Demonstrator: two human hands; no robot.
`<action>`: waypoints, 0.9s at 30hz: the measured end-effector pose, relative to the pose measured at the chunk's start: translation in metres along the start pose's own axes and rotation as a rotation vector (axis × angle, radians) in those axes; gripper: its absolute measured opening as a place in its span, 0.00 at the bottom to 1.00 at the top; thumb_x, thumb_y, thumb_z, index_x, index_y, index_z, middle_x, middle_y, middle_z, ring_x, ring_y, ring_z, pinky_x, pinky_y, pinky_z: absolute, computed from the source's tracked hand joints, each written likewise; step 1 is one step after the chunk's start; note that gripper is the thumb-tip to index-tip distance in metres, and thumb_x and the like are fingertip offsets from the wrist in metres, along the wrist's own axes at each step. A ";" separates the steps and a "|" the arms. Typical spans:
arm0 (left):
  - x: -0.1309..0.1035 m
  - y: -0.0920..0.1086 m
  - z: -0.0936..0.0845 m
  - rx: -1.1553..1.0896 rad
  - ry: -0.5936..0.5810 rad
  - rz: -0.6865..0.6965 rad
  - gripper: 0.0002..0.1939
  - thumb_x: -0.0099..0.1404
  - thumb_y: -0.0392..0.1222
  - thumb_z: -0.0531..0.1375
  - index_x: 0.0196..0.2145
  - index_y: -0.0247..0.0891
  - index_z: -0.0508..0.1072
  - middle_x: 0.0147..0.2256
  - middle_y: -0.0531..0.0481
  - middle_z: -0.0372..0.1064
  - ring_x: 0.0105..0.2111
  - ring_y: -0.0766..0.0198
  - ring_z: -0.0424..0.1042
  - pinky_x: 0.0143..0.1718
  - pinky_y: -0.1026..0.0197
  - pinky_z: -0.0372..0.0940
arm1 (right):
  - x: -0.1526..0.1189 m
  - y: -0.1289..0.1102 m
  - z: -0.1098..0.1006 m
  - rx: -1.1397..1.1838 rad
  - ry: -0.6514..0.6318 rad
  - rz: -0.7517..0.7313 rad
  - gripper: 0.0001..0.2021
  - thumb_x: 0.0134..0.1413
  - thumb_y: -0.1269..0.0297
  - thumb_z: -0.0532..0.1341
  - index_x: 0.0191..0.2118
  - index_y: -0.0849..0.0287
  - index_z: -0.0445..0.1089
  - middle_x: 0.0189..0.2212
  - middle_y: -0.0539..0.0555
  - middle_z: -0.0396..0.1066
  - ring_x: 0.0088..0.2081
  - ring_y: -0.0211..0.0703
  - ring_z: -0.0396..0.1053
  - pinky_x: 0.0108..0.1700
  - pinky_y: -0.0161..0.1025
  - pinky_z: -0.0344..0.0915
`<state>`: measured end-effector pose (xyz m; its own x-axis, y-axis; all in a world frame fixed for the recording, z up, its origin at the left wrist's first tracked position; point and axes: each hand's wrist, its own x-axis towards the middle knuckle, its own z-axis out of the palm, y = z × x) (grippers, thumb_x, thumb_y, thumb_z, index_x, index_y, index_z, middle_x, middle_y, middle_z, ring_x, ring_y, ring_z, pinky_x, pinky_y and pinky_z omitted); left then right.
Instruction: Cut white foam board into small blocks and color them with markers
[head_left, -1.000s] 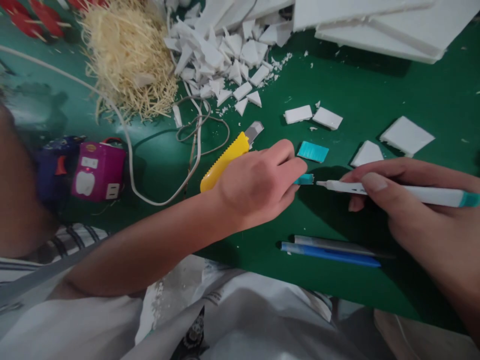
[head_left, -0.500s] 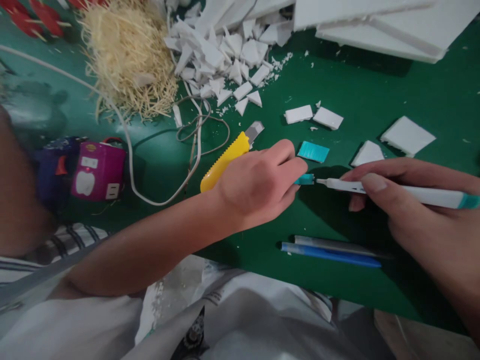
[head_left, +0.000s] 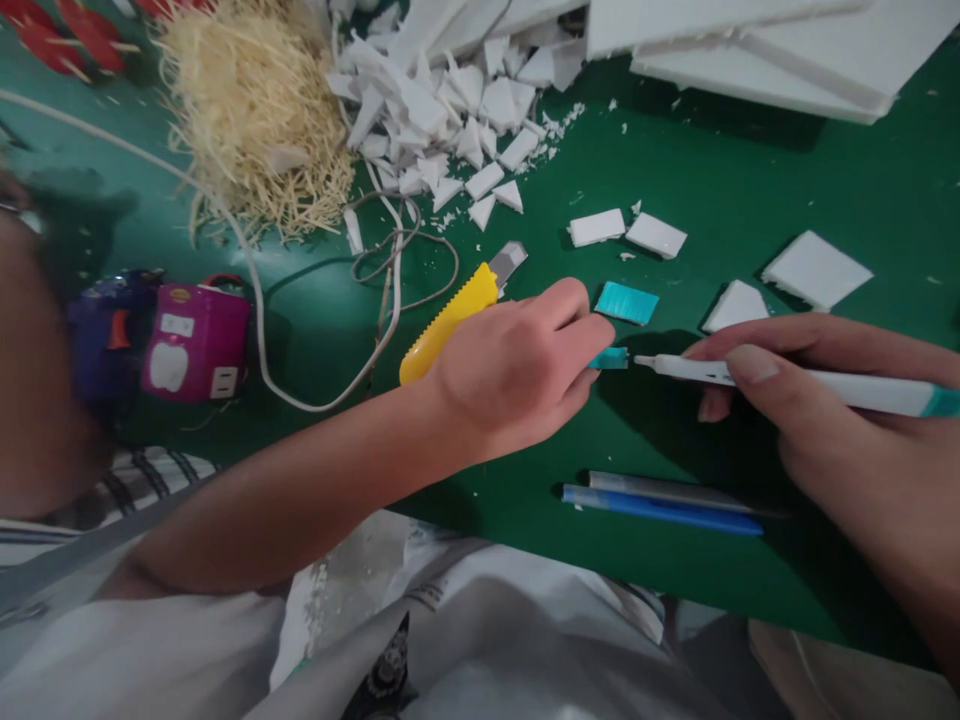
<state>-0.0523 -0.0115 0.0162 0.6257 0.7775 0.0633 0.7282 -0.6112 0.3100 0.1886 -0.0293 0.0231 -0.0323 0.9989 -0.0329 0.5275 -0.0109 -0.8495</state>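
Observation:
My left hand (head_left: 525, 365) is closed, its fingertips pinching a small teal-coloured foam piece (head_left: 613, 358) that is mostly hidden by the fingers. In my right hand (head_left: 810, 400) is a white felt-tip marker (head_left: 870, 390) with a teal end, held between thumb and fingers. Its tip points left, a small gap from the foam piece. Just above lies a flat teal-coloured foam block (head_left: 628, 303). A yellow utility knife (head_left: 450, 325), blade out, lies partly behind my left hand. Two pens rest below: a blue one (head_left: 667, 511) and a greyish one (head_left: 660, 488).
White foam pieces (head_left: 656, 235) lie scattered beyond my hands. Foam offcuts (head_left: 450, 110), foam sheets (head_left: 757, 70) and pale wood shavings (head_left: 255, 110) sit at the back. A white cable (head_left: 259, 300) curls near a magenta box (head_left: 196, 342). Another person's arm (head_left: 45, 390) is at left.
The marker's tip has drawn slightly right, away from the foam piece. My left hand has stayed still. The other person's arm at left has shifted a little.

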 end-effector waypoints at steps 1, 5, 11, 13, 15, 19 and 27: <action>0.000 0.000 0.000 -0.001 -0.004 -0.001 0.09 0.75 0.37 0.57 0.44 0.38 0.79 0.42 0.47 0.73 0.32 0.63 0.74 0.30 0.61 0.61 | 0.000 0.000 0.000 0.004 -0.002 -0.007 0.17 0.60 0.41 0.70 0.29 0.46 0.83 0.20 0.49 0.74 0.22 0.39 0.68 0.25 0.40 0.68; 0.000 0.001 -0.001 -0.006 -0.022 -0.011 0.09 0.75 0.38 0.57 0.45 0.38 0.79 0.42 0.47 0.73 0.33 0.63 0.74 0.30 0.61 0.61 | 0.000 0.004 0.000 -0.008 -0.006 -0.054 0.16 0.62 0.42 0.69 0.30 0.46 0.83 0.19 0.50 0.74 0.20 0.39 0.66 0.21 0.40 0.62; 0.000 0.001 -0.002 -0.008 -0.030 -0.010 0.09 0.75 0.37 0.57 0.45 0.38 0.79 0.43 0.47 0.73 0.33 0.64 0.74 0.31 0.61 0.61 | -0.001 0.007 0.000 -0.016 -0.011 -0.108 0.12 0.64 0.49 0.70 0.31 0.46 0.83 0.20 0.48 0.75 0.21 0.37 0.68 0.21 0.37 0.59; 0.000 0.001 -0.001 -0.007 -0.024 -0.009 0.09 0.75 0.37 0.57 0.45 0.38 0.79 0.42 0.47 0.73 0.33 0.64 0.74 0.30 0.61 0.61 | -0.002 0.006 -0.001 -0.002 -0.012 -0.115 0.12 0.65 0.50 0.69 0.31 0.46 0.83 0.20 0.47 0.75 0.21 0.36 0.69 0.22 0.36 0.60; 0.000 0.001 -0.001 -0.006 -0.012 -0.004 0.09 0.75 0.37 0.57 0.44 0.38 0.79 0.42 0.47 0.73 0.32 0.63 0.73 0.30 0.60 0.61 | -0.002 0.005 -0.001 0.003 -0.002 -0.099 0.12 0.64 0.49 0.70 0.32 0.46 0.83 0.20 0.48 0.75 0.22 0.37 0.69 0.22 0.37 0.61; -0.001 0.001 -0.001 -0.006 -0.015 -0.004 0.09 0.75 0.37 0.57 0.45 0.38 0.79 0.42 0.47 0.73 0.32 0.63 0.73 0.30 0.60 0.61 | -0.002 0.002 0.000 0.001 -0.012 -0.060 0.16 0.62 0.44 0.70 0.29 0.46 0.83 0.19 0.49 0.74 0.21 0.40 0.68 0.21 0.40 0.62; 0.000 0.001 -0.001 -0.004 -0.016 -0.006 0.09 0.75 0.37 0.57 0.45 0.38 0.78 0.42 0.47 0.73 0.32 0.63 0.74 0.30 0.61 0.61 | -0.002 0.004 -0.001 0.024 -0.026 -0.065 0.13 0.63 0.48 0.70 0.31 0.46 0.83 0.20 0.49 0.74 0.21 0.39 0.68 0.24 0.39 0.66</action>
<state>-0.0515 -0.0122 0.0171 0.6261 0.7784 0.0460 0.7306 -0.6063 0.3142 0.1918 -0.0315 0.0202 -0.0878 0.9961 0.0091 0.5027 0.0522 -0.8629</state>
